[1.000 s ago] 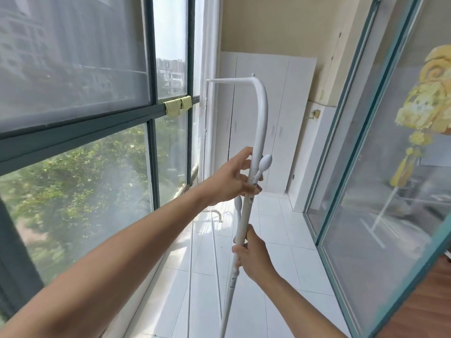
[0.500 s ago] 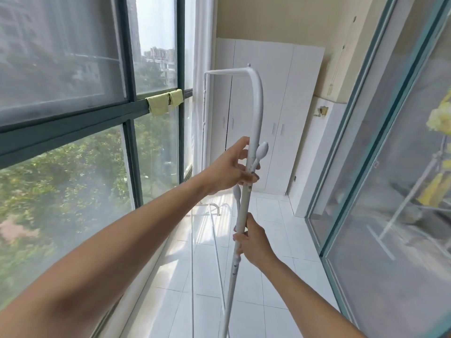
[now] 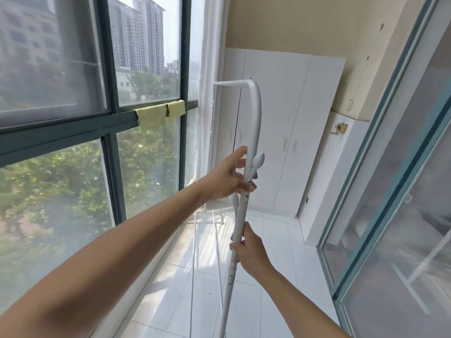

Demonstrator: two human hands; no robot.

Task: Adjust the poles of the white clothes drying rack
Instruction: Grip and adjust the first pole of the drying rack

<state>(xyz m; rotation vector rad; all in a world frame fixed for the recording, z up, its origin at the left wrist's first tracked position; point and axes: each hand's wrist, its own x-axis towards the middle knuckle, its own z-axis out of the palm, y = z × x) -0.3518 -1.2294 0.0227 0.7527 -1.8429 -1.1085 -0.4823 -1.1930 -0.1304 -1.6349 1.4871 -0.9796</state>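
The white clothes drying rack's upright pole (image 3: pixel 240 211) rises from the floor in the middle of the view and curves at the top into a horizontal bar (image 3: pixel 231 83) running left toward the window. My left hand (image 3: pixel 228 178) grips the pole at its joint, just below an oval white knob (image 3: pixel 258 161). A second knob (image 3: pixel 234 200) hangs just under that hand. My right hand (image 3: pixel 249 250) grips the lower, thicker section of the same pole. The rack's low rails (image 3: pixel 210 217) stand on the floor behind.
Dark-framed windows (image 3: pixel 111 111) line the left, with yellow cloths (image 3: pixel 159 114) draped on the crossbar. A white cabinet (image 3: pixel 280 142) closes the far end. A glass sliding door (image 3: pixel 390 191) runs along the right. White floor tiles (image 3: pixel 273 242) lie between them.
The view has tilted upward, so the rack and hands sit lower in frame. Both hands keep their hold on the pole; my left thumb has lifted off slightly.
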